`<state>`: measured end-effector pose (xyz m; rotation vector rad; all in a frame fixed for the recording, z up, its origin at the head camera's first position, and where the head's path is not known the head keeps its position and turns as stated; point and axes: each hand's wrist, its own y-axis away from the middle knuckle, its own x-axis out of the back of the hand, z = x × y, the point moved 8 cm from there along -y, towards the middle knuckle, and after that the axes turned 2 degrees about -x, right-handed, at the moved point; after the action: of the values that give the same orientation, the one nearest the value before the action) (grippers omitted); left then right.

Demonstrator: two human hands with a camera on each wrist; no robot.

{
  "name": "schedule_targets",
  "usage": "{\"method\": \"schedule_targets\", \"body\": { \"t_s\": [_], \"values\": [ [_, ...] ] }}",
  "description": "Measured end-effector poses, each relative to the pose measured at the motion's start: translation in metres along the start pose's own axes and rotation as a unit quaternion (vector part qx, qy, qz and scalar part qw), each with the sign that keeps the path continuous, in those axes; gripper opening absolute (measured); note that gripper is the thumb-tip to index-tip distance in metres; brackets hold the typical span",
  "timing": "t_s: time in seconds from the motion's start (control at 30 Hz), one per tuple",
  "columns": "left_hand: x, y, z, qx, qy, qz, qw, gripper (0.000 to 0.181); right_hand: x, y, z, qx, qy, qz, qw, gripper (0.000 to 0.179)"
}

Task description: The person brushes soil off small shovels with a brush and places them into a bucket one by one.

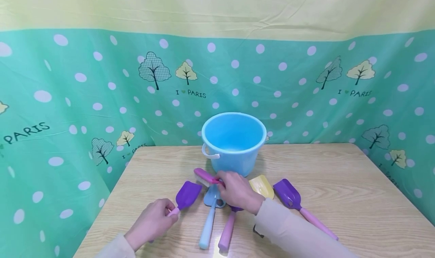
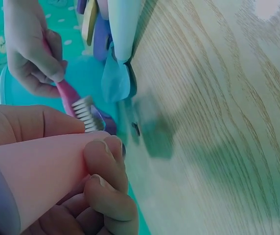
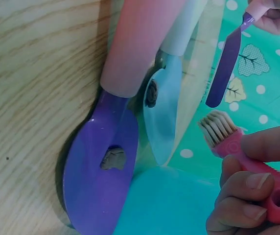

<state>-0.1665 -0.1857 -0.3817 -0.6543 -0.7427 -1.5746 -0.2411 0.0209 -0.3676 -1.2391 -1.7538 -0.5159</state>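
Observation:
My left hand (image 1: 154,220) grips the pink handle of a toy shovel (image 1: 188,195), its purple blade raised and pointing toward the bucket. In the left wrist view, fingers and thumb curl around that handle (image 2: 47,171). My right hand (image 1: 238,190) holds a pink brush (image 1: 204,176) with pale bristles facing down and left, beside the shovel blade. Beneath and beside the right hand lie a light blue shovel (image 1: 207,226) and another purple shovel (image 1: 227,231) with a pink handle. Grey lumps sit on both, one lump (image 3: 114,158) showing on the purple blade.
Behind the hands a light blue bucket (image 1: 238,161) stands on the wooden table (image 1: 323,163), handle hanging left. Right of my hand lie a yellow shovel (image 1: 261,186) and a further purple shovel (image 1: 288,193). A polka-dot curtain (image 1: 238,80) hangs along the table's back and sides.

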Motion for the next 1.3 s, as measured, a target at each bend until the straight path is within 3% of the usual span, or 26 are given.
{"method": "schedule_targets", "body": {
  "t_s": [0.43, 0.6, 0.97, 1.3],
  "values": [
    [0.001, -0.003, -0.007, -0.001, 0.014, 0.013, 0.9998, 0.018, 0.011, 0.007, -0.009, 0.027, -0.034, 0.017, 0.9989, 0.019],
    [-0.002, -0.006, -0.010, 0.002, 0.040, 0.005, 0.9992, 0.023, 0.013, 0.009, -0.012, 0.039, -0.041, 0.021, 0.9982, 0.019],
    [-0.003, -0.006, -0.010, 0.030, 0.110, -0.007, 0.9935, 0.028, 0.011, 0.011, -0.014, 0.036, -0.062, 0.003, 0.9974, 0.023],
    [-0.001, -0.003, -0.004, 0.014, 0.117, -0.003, 0.9931, 0.033, 0.008, 0.014, -0.022, 0.046, -0.068, -0.009, 0.9965, 0.026]
  ]
}}
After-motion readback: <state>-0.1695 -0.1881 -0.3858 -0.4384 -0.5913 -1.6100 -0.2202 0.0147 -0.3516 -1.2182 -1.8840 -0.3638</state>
